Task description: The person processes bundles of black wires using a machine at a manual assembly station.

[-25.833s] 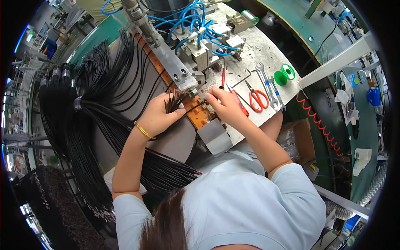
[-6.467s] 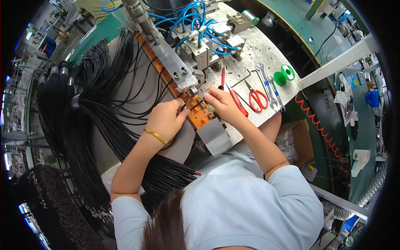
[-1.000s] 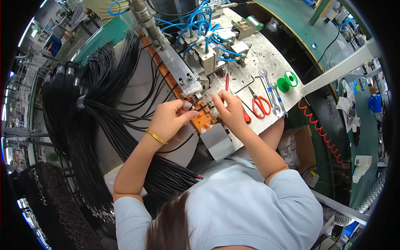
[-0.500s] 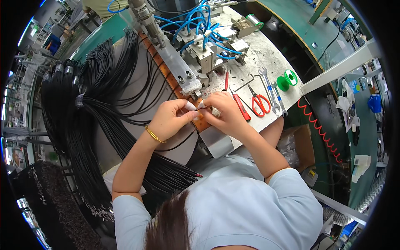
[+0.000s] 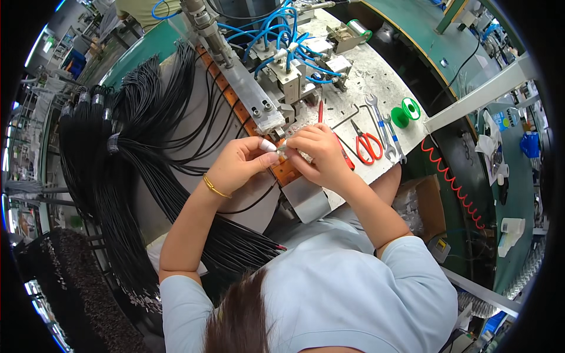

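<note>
Both hands met just in front of the metal fixture point(image 5: 259, 103), pinching a small pale connector piece point(image 5: 281, 151) between them. It sat above the orange strip point(image 5: 286, 170) at the near edge of the counter point(image 5: 376, 76). The left hand point(image 5: 238, 165) came in from eight o'clock, wrist bent inward, its thumb and forefinger closed on the piece's left end. The right hand point(image 5: 321, 154) came from five o'clock, fingers curled and clamped on the right end; exactly how the fingertips gripped was too small to tell.

To do this fitting well, the two pinches probably needed to stay close to the joint, with the forearms braced so the small part did not twist or slip. A thin black wire point(image 5: 253, 203) trailed from under the left hand toward six o'clock and should have been kept slack.

The big bundles of black cables point(image 5: 135, 170) lay at nine o'clock, and the red-handled scissors point(image 5: 368, 141) at three o'clock of the hands.
</note>
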{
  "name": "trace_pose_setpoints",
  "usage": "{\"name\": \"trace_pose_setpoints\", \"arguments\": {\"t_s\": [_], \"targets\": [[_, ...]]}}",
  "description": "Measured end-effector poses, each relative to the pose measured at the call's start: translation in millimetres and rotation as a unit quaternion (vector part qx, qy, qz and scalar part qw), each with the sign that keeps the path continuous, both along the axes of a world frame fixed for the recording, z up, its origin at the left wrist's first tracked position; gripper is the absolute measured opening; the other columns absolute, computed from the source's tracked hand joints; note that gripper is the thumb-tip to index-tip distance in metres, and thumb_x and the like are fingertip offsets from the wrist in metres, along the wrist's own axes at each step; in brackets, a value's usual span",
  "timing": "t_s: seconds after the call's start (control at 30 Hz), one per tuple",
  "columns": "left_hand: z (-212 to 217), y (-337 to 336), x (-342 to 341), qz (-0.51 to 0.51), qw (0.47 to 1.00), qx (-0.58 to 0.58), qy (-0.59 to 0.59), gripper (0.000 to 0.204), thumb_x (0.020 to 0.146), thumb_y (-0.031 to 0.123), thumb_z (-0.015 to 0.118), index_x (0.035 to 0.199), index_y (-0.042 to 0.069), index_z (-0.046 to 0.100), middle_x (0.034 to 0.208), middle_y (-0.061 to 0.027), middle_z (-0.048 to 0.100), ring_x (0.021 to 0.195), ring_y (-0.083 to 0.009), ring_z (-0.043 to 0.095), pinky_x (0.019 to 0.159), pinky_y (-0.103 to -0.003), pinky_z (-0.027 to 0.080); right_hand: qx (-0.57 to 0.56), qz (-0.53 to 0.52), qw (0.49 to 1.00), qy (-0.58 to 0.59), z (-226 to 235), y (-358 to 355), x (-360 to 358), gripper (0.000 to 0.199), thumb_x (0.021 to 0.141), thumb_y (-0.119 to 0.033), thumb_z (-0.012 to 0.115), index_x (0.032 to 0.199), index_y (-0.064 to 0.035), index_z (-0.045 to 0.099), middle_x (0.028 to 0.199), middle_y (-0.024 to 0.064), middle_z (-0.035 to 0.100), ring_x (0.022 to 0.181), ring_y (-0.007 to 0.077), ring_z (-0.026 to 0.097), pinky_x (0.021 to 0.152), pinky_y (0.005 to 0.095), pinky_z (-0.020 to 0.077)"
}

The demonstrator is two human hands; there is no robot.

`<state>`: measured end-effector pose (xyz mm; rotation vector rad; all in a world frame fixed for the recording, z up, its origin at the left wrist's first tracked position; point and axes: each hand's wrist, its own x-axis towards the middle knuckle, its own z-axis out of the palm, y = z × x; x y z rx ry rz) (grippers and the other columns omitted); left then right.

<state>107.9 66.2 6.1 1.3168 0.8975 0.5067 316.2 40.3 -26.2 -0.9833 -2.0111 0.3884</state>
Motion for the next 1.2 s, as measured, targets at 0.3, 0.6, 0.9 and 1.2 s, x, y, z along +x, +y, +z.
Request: {"name": "trace_pose_setpoints", "arguments": {"t_s": [0.3, 0.6, 0.9, 1.2], "targets": [[5.5, -3.1, 0.9, 0.009, 0.972, 0.175, 0.160, 0.018, 0.082, 0.019, 0.070, 0.086, 0.002, 0.065, 0.071, -0.0014, 0.058, 0.061, -0.0081, 0.052, 0.057, -0.023, 0.041, -0.146, 0.015, 0.978, 0.147, -8.0, -2.1, -9.4, 0.015, 0.091, -0.014, 0.055, 0.090, 0.0002, 0.054, 0.079, 0.0103, 0.057, 0.074, 0.0246, 0.055, 0.072, 0.0328, 0.0414], [-1.1, -2.6, 0.6, -0.003, 0.883, 0.328, 0.337, 0.020, 0.077, 0.020, 0.070, 0.084, 0.001, 0.064, 0.076, -0.0135, 0.060, 0.065, -0.0250, 0.060, 0.059, -0.032, 0.046, -0.144, -0.067, 0.986, 0.050, -42.7, 9.4, 5.2, 0.023, 0.092, -0.018, 0.054, 0.081, 0.0011, 0.050, 0.070, 0.0049, 0.049, 0.067, 0.0145, 0.046, 0.062, 0.0292, 0.0387], [9.5, -24.6, -1.5, -0.147, 0.841, 0.374, 0.363, 0.017, 0.079, 0.022, 0.065, 0.085, 0.006, 0.063, 0.077, -0.0139, 0.063, 0.076, -0.0332, 0.061, 0.067, -0.042, 0.048, -0.249, -0.092, 0.937, 0.226, -60.8, 10.0, 2.0, 0.025, 0.093, -0.019, 0.052, 0.077, 0.0002, 0.050, 0.064, 0.0027, 0.046, 0.061, 0.0100, 0.042, 0.057, 0.0268, 0.0362], [24.3, -12.3, 0.1, 0.039, 0.993, 0.042, 0.102, 0.013, 0.086, 0.014, 0.064, 0.082, 0.002, 0.061, 0.075, -0.0033, 0.063, 0.066, -0.0094, 0.058, 0.060, -0.026, 0.046, -0.042, -0.078, 0.989, 0.118, -5.1, -3.8, -12.2, 0.013, 0.088, -0.014, 0.060, 0.085, -0.0007, 0.058, 0.076, 0.0054, 0.057, 0.073, 0.0136, 0.052, 0.068, 0.0269, 0.0401]]}}
